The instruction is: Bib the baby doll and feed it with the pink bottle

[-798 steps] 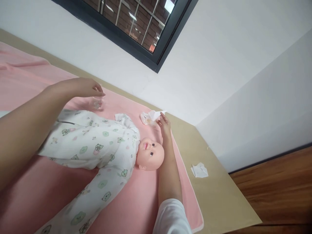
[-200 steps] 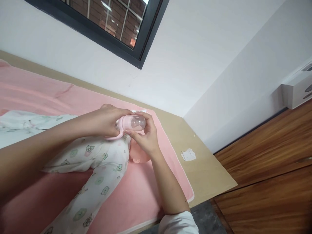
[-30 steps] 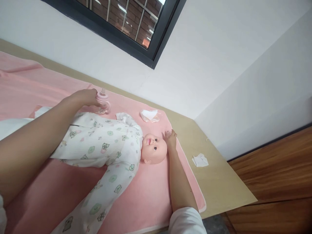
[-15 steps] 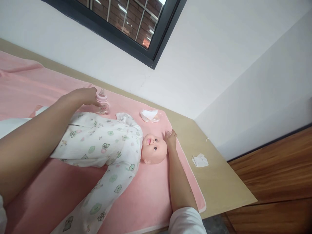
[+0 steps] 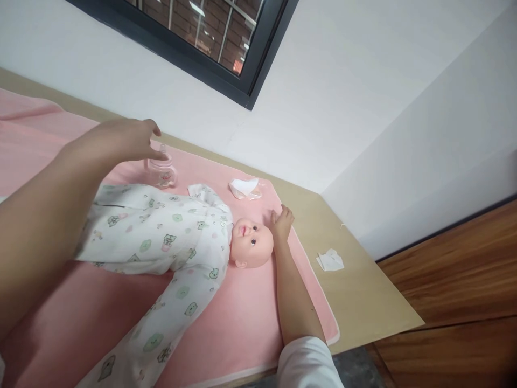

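A clear baby bottle [image 5: 163, 177] with a pink collar and teat stands upright on the pink blanket [image 5: 238, 318]. Just above and beside its top is my left hand [image 5: 127, 141], thumb and fingers apart. The thumb overlaps the collar in view; whether it touches I cannot tell. A baby doll [image 5: 161, 229] in a white patterned outfit lies face up, its head to the right. Beyond the crown of the head, my right hand [image 5: 283, 221] rests near the blanket's edge with fingers curled in. What those fingers hold, if anything, is hidden.
A white tissue in clear wrapping [image 5: 245, 188] lies on the blanket near the wall. Another crumpled white tissue [image 5: 330, 260] is on the tan tabletop [image 5: 375, 307]. A dark-framed window [image 5: 242, 91] is set in the white wall behind; wooden panels [image 5: 456, 275] stand at the right.
My left hand has let go of the bottle and risen up and left, its fingers spreading. The bottle stays standing. My right hand keeps its place by the doll's head.
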### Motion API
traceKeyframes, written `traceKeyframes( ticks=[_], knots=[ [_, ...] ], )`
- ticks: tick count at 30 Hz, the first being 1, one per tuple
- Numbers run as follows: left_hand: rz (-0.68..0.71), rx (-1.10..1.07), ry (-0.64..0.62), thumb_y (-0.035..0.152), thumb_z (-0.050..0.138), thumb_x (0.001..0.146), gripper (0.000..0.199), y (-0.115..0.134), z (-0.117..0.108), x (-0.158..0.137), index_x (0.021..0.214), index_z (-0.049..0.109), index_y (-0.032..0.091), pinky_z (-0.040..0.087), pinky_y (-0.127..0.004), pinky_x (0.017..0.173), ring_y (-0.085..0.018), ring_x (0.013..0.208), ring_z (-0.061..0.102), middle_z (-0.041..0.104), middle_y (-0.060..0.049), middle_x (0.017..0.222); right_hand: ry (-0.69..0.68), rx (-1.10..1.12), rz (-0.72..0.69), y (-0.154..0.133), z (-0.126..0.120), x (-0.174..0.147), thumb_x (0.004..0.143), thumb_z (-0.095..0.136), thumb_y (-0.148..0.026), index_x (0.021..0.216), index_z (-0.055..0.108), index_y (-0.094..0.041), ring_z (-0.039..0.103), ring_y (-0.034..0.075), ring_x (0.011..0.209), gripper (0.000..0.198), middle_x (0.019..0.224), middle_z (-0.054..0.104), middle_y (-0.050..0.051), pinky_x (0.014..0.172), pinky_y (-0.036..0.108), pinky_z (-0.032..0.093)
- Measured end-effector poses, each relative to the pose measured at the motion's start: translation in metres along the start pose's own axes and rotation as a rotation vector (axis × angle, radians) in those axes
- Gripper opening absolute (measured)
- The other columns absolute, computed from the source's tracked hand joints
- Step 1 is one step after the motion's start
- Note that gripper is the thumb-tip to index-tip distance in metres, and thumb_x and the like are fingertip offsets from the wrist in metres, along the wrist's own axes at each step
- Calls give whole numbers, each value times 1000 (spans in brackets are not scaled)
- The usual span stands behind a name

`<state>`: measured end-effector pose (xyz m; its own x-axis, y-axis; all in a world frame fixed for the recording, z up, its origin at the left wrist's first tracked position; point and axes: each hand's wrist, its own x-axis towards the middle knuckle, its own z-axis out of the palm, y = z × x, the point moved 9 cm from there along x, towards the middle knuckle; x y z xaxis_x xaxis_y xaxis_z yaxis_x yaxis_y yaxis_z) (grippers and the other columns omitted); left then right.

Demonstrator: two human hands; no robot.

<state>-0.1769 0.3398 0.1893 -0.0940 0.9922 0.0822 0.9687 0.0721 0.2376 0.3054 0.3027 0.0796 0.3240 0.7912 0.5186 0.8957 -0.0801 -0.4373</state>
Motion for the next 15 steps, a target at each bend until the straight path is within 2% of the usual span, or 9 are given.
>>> traceKeyframes(
  ticks=[3, 6, 8, 11, 15],
  knots=[
    [30, 34, 47, 57, 62, 85, 61, 11, -13, -12, 131, 51, 18, 42, -29, 86, -25, 106, 62, 65, -5, 123, -40, 7, -191, -24, 8, -1, 95, 36, -31, 135, 53, -11, 37, 31, 138, 47, 137, 53, 19, 118, 51, 29],
    [99, -13, 127, 61, 60, 82, 62, 25, -21, -26, 126, 56, 19, 38, -26, 81, -20, 99, 63, 66, 0, 114, -177, 36, -340, -47, 27, -8, 94, 36, -23, 126, 61, -15, 38, 29, 136, 41, 131, 58, 16, 118, 48, 32],
    [181, -84, 155, 61, 59, 80, 60, 41, -21, -38, 125, 57, 21, 38, -24, 77, -18, 94, 64, 67, 2, 110, -275, 55, -391, -58, 40, -14, 92, 41, -19, 122, 63, -17, 41, 29, 133, 37, 128, 59, 15, 115, 47, 35],
    [335, -171, 91, 64, 58, 77, 57, 82, -11, -57, 119, 60, 26, 40, -26, 72, -20, 93, 65, 69, 1, 110, -350, 67, -406, -68, 50, -23, 89, 50, -22, 118, 64, -19, 47, 29, 126, 32, 122, 61, 14, 109, 46, 41],
    [484, -176, -47, 64, 55, 76, 56, 147, 6, -68, 117, 64, 26, 42, -28, 77, -26, 105, 65, 69, -3, 119, -397, 82, -422, -72, 51, -35, 88, 56, -26, 120, 63, -19, 50, 27, 118, 34, 114, 62, 12, 103, 43, 44]
  ],
)
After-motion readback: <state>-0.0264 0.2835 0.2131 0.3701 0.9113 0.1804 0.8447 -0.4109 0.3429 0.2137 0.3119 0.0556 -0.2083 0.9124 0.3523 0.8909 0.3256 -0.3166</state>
